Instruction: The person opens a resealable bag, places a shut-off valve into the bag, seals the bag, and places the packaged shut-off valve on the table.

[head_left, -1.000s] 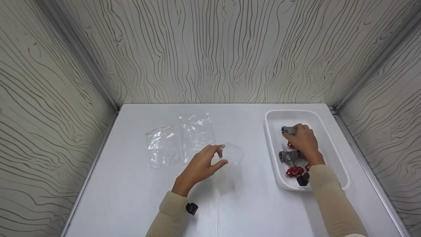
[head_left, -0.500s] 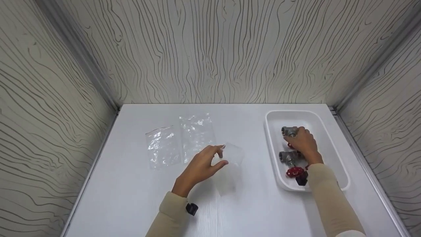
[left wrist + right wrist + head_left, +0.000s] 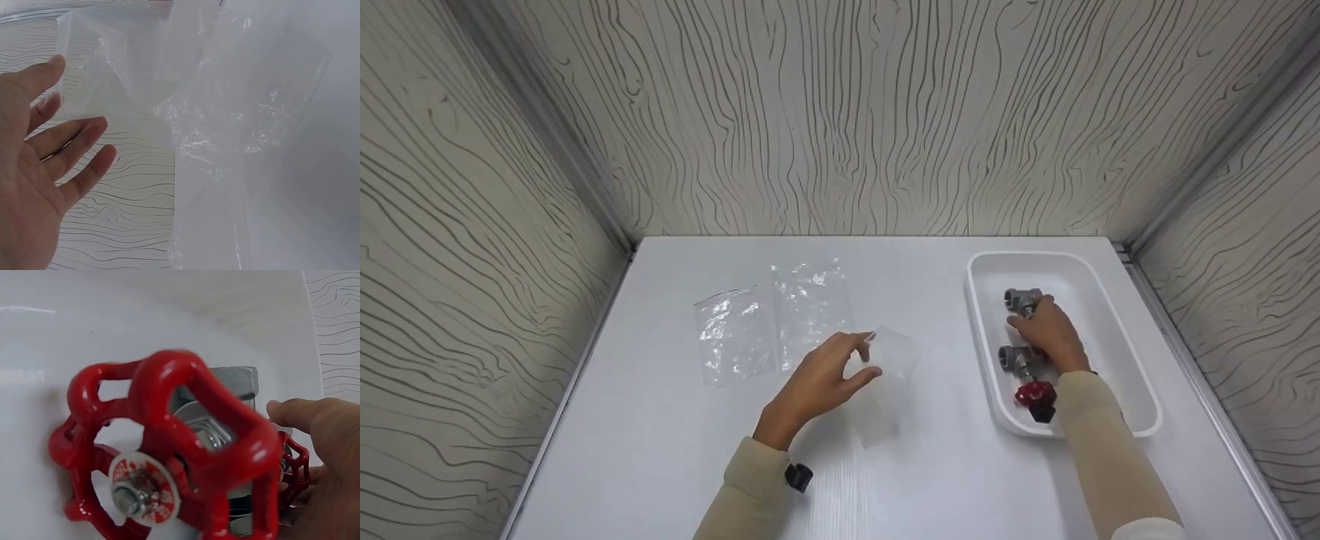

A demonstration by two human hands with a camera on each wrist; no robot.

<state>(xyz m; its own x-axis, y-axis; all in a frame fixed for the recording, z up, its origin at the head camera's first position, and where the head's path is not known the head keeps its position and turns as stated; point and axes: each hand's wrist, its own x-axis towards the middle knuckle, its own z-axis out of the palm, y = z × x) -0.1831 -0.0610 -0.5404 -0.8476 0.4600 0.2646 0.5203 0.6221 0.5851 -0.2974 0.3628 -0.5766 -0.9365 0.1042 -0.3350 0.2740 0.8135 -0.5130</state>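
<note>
Compared with a second ago, the right hand [image 3: 1054, 336] sits slightly nearer, so more of the far valve [image 3: 1017, 299] shows beyond its fingers, while the bit of red once visible beneath them is now covered; the left hand [image 3: 816, 381] looks unchanged. The right hand reaches down into the white tray [image 3: 1065, 276] at the right of the table [image 3: 952, 480], fingers bent, and in its wrist view the thumb [image 3: 292, 413] lies just beside a small red handwheel [image 3: 302, 464] — the other fingers are mostly hidden, so I cannot tell whether it grips. Left of the tray, the left hand is turned rightward at the edge of a clear bag [image 3: 894, 354], thumb held apart from the forefinger; whether the fingers pinch the film I cannot tell. Both valves lie towards the tray's left side: grey metal bodies, the near valve [image 3: 1012, 359] with a red, lobed wheel [image 3: 1032, 393] on its near side. The bag is thin, creased and glossy — two more bags, a left one [image 3: 735, 341] and a right one [image 3: 810, 300], lie flat on the table beyond the left hand.
</note>
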